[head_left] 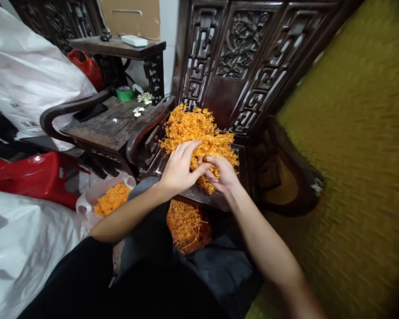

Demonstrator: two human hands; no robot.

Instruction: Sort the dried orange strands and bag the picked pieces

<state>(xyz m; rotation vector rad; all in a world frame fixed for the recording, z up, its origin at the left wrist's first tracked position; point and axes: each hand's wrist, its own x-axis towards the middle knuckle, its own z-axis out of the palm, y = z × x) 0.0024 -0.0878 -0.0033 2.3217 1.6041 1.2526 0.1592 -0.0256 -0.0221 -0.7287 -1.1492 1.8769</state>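
A large heap of bright orange, frilly, flower-like pieces [193,124] lies on the seat of a dark carved wooden chair [231,93]. Over the near side of this heap is my left hand [181,166], its fingers stretched out and its thumb reaching towards my other hand. My right hand [223,172] meets it from the right with bent fingers pinched together; whatever is between them is too small to make out. Below the seat edge, between my legs, a container holds thin orange stalk-like strands [186,223]. More orange pieces [113,199] fill a pale plastic bag [83,206] to the left.
Beside me stands another wooden armchair [96,128], with green tape [124,93] and pale scraps [142,99] on its seat. A red plastic chair [36,177] and big white sacks [29,71] crowd the left. Yellow-green woven matting [359,110] covers the right.
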